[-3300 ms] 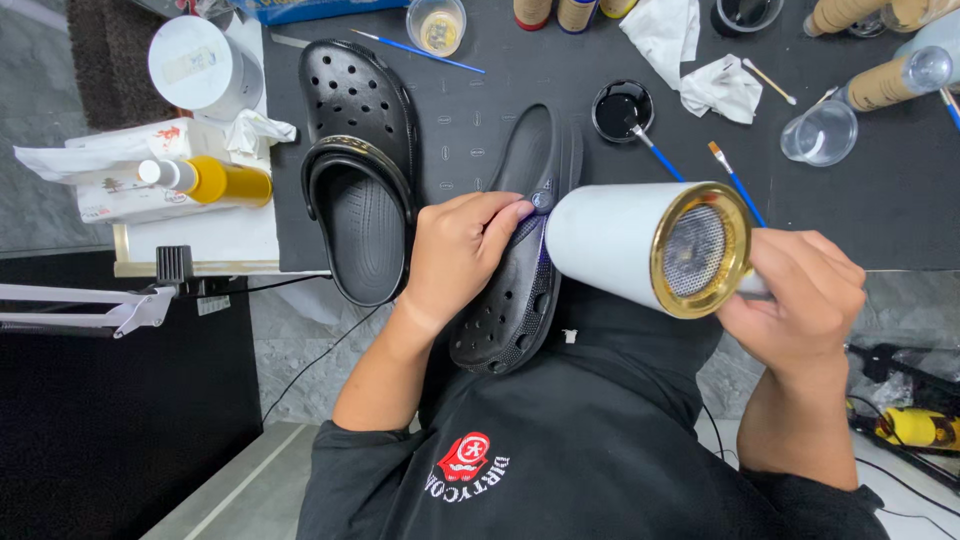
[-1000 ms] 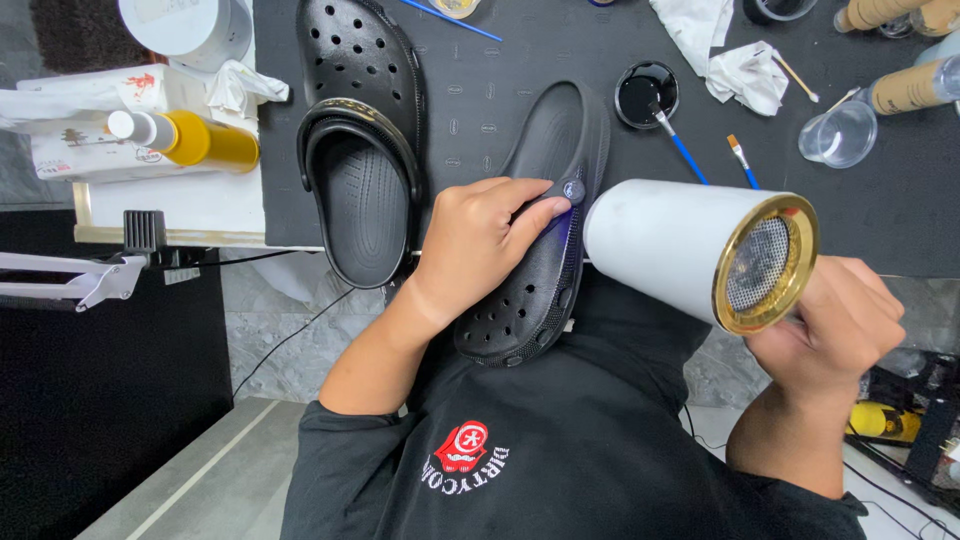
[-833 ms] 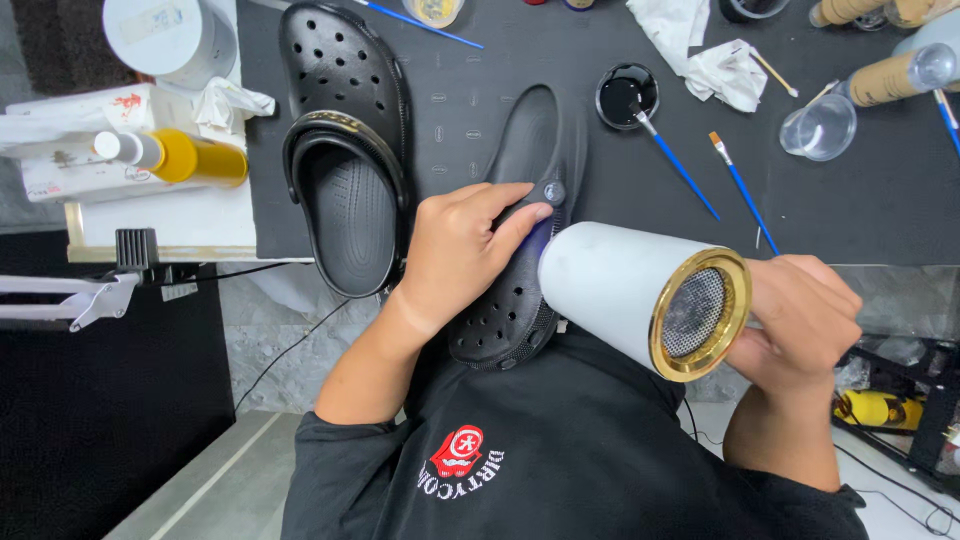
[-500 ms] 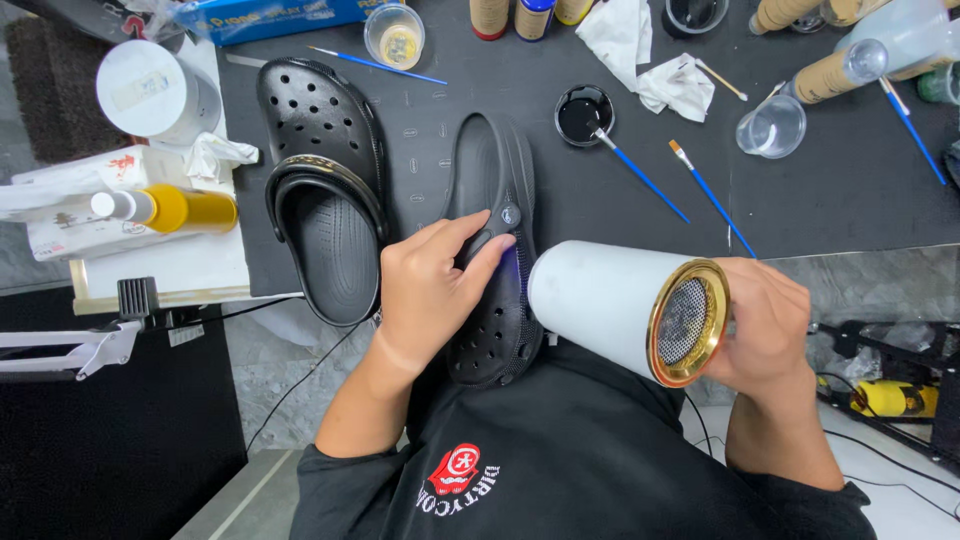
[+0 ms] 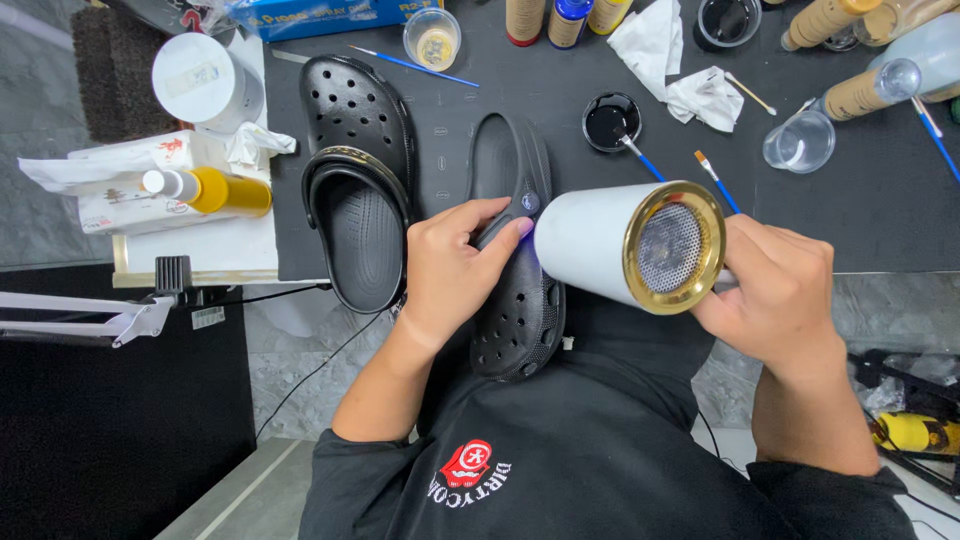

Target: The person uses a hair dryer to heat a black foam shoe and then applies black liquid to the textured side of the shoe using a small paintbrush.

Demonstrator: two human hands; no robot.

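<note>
My left hand (image 5: 455, 262) grips a black perforated clog (image 5: 520, 310) that lies lengthwise over the front edge of the dark work mat (image 5: 880, 215), its toe end toward my body. My right hand (image 5: 775, 290) holds a white hair dryer (image 5: 625, 245) with a gold-rimmed mesh back; its nozzle points left at the clog's side, close to my left fingertips. A second black clog (image 5: 358, 190) with a gold-trimmed strap lies on the mat to the left, untouched.
A small black paint dish (image 5: 610, 120) with a blue-handled brush, loose brushes (image 5: 712, 178), white crumpled cloths (image 5: 700, 95), clear cups (image 5: 800, 145), bottles and jars sit at the back of the mat. A yellow bottle (image 5: 225, 190), white tub (image 5: 205, 80) and papers lie left.
The view has shifted, so the mat's far objects show more. My left hand still grips the clog and the dryer stays aimed at its side, with only small swings.
</note>
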